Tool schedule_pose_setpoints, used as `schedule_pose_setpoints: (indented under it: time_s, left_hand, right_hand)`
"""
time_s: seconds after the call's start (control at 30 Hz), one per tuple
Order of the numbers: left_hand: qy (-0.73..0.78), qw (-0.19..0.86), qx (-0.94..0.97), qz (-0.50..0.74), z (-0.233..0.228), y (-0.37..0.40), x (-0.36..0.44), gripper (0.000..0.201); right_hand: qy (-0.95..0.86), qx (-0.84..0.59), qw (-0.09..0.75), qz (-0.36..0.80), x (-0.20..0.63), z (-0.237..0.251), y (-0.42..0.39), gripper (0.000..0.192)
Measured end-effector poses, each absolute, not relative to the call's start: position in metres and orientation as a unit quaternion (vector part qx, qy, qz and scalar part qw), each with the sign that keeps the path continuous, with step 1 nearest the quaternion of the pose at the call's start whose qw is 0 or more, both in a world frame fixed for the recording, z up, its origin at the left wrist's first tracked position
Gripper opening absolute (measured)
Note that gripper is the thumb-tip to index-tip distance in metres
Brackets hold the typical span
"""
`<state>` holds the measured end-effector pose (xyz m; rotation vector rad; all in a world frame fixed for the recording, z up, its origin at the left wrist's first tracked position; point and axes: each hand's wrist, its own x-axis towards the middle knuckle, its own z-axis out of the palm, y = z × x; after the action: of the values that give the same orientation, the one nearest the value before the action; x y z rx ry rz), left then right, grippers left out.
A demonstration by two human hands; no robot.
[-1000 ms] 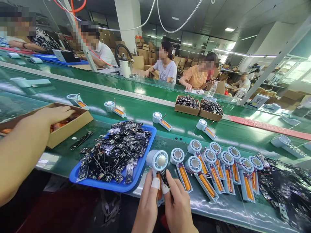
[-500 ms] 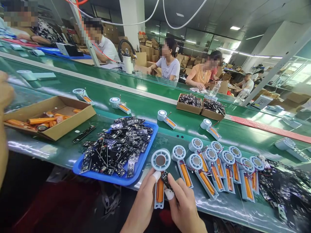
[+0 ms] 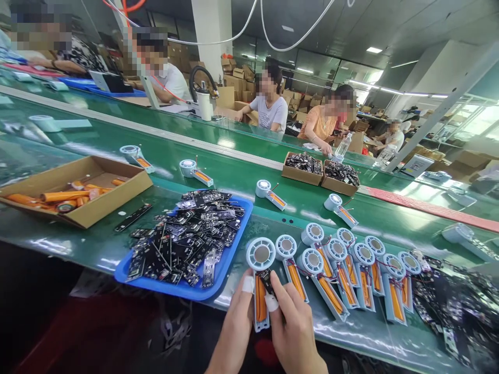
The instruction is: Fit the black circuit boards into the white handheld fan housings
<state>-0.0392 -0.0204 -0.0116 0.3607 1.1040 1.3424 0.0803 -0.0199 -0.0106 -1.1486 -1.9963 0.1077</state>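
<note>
Two hands pinch one fan shell (image 3: 260, 280) at 6 o'clock: left hand (image 3: 237, 322) closed on its edge, steadying it, while right hand (image 3: 292, 327) fingertips press a small board (image 3: 266, 282) beside the orange battery. Blue tray (image 3: 156, 278) lies at 9 o'clock.

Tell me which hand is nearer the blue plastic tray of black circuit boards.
Left. The left hand sits just right of the blue plastic tray, near its corner; the right hand lies farther right, beyond the white fan half-shell both hold.

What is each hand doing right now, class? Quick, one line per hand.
Left hand: fingers closed on the white fan unit.
Right hand: pinching a small black circuit board on that unit.
</note>
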Motion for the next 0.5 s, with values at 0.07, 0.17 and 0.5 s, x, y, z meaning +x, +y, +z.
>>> schedule_pose_setpoints:
  time_s: [0.07, 0.17, 0.5]
  left_hand:
    - [0.542, 0.589, 0.187, 0.569, -0.016, -0.024, -0.036, 0.063]
    - [0.599, 0.533, 0.237, 0.549, -0.02, -0.027, -0.034, 0.065]
    - [0.58, 0.581, 0.208, 0.532, -0.015, -0.015, -0.049, 0.05]
  right_hand:
    - [-0.785, -0.466, 0.405, 0.048, 0.075, -0.013, -0.019, 0.055]
    - [-0.808, -0.474, 0.343, 0.07, 0.072, -0.009, -0.017, 0.059]
    - [-0.879, -0.423, 0.118, 0.187, 0.077, 0.002, -0.009, 0.095]
